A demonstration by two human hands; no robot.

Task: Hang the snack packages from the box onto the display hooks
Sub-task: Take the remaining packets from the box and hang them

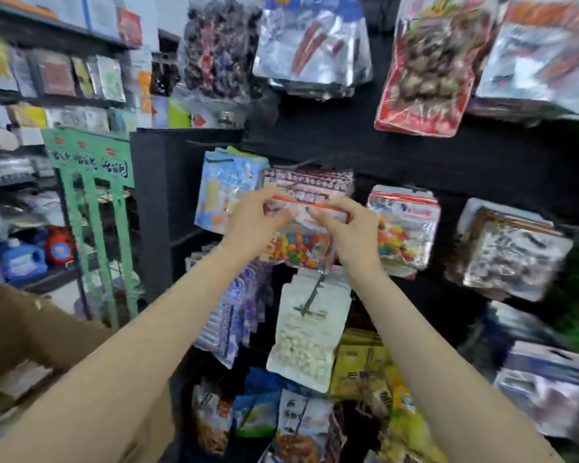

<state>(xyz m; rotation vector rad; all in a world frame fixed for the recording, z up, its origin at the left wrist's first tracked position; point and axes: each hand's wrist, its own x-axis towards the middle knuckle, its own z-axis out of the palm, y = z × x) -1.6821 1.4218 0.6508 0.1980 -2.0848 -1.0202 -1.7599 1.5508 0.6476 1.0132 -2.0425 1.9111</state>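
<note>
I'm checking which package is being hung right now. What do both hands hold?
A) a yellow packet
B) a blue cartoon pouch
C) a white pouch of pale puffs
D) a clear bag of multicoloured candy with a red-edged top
D: the left hand and right hand both pinch the red-edged top of the multicoloured candy bag.
</note>
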